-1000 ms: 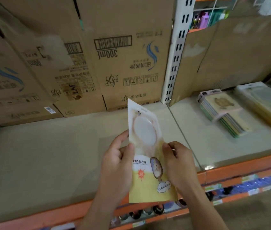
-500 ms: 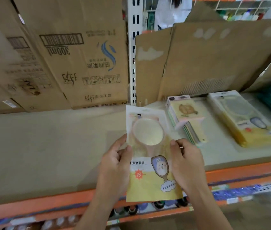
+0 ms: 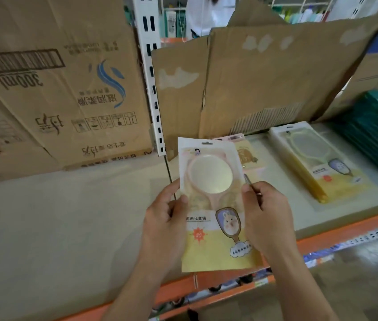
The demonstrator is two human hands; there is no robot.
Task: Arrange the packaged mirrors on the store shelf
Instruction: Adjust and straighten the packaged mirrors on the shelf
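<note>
A packaged pink hand mirror (image 3: 211, 200) in a white and yellow bag is held upright above the front of the shelf (image 3: 67, 218). My left hand (image 3: 167, 218) grips its left edge, thumb on the front. My right hand (image 3: 264, 216) grips its right edge. Behind it a stack of packaged mirrors (image 3: 249, 154) lies on the shelf, mostly hidden by the held bag. Further right lies another stack of packaged mirrors (image 3: 318, 163) with yellow lower halves.
Upside-down printed cardboard boxes (image 3: 67, 89) line the shelf back on the left. A white slotted upright (image 3: 152, 77) divides the bays. Flattened cardboard (image 3: 276, 77) leans behind the stacks. Dark green packages (image 3: 373, 135) sit far right. A person in white (image 3: 206, 12) stands beyond.
The view has swung right and closer to the right bay. The held mirror package now sits in front of the left stack, both hands keeping their grip on its edges.
</note>
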